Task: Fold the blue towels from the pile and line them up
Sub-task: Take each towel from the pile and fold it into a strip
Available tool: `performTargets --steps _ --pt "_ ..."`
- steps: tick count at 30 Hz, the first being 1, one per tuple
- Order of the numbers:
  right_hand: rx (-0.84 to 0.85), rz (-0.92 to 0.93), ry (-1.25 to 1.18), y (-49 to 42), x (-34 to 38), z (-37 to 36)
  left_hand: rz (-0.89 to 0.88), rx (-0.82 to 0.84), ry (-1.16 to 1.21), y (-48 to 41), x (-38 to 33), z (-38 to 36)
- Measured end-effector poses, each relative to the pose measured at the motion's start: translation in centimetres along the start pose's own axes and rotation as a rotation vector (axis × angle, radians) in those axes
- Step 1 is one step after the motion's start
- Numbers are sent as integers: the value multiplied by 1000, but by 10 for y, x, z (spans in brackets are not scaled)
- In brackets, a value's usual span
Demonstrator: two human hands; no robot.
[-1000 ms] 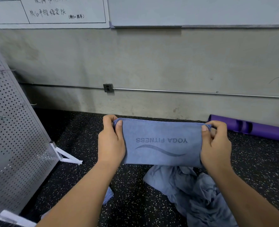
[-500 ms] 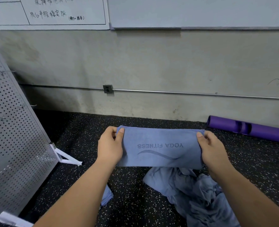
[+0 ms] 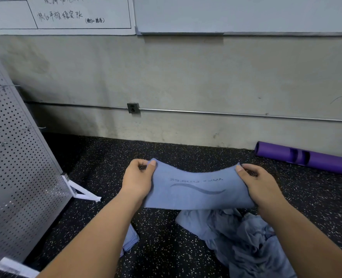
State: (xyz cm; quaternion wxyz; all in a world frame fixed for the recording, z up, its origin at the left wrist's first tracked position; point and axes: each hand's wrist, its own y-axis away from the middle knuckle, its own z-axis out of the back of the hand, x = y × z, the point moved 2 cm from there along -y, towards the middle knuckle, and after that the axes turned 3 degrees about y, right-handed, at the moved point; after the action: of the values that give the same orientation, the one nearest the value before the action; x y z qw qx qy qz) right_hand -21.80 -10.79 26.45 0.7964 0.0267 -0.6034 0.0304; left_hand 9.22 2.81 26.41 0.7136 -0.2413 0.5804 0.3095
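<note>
Towel (image 3: 188, 200) lower, flatter; upside-down print (image 3: 197, 180) blurred

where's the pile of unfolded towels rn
In the head view, the pile of crumpled blue towels lies on the speckled floor at lower right, just below the folded towel that the left hand and right hand hold.

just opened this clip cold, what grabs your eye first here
The blue towel with a wave logo is held at centre, pinched at its far corners by the left hand and right hand. Below right, a crumpled pile of blue towels lies on the speckled floor. A purple roll lies along the wall at right.
</note>
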Motion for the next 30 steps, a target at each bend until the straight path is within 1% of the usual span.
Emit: performTargets --steps 2,3,5,8,12,15,18,20,22,25,28,30 --pt "113 -57 -97 -6 -7 2 126 88 55 -3 5 1" --pt "170 -68 -152 -7 -7 4 161 125 87 -4 8 2" --pt "233 -33 -160 -9 -6 8 157 164 131 -7 9 4" --pt "206 60 -68 -12 -7 13 66 146 122 -6 5 8" --pt "157 42 -78 -17 -11 11 -10 101 129 -6 2 10" --pt "207 35 -130 -18 -11 11 13 102 162 -5 1 10" --pt "318 23 -188 -13 -6 13 57 178 180 -7 1 13" --pt "308 52 -134 -12 -5 16 65 230 165 -8 4 14" --pt "270 88 -54 -12 -6 19 24 223 105 -9 6 16" --pt "254 104 -14 -12 -5 22 -57 207 36 -10 7 15" --pt "258 105 -19 -11 -2 21 -54 209 38 -11 8 14" --pt "274 87 -32 -10 -2 21 -21 228 92 -9 6 13"
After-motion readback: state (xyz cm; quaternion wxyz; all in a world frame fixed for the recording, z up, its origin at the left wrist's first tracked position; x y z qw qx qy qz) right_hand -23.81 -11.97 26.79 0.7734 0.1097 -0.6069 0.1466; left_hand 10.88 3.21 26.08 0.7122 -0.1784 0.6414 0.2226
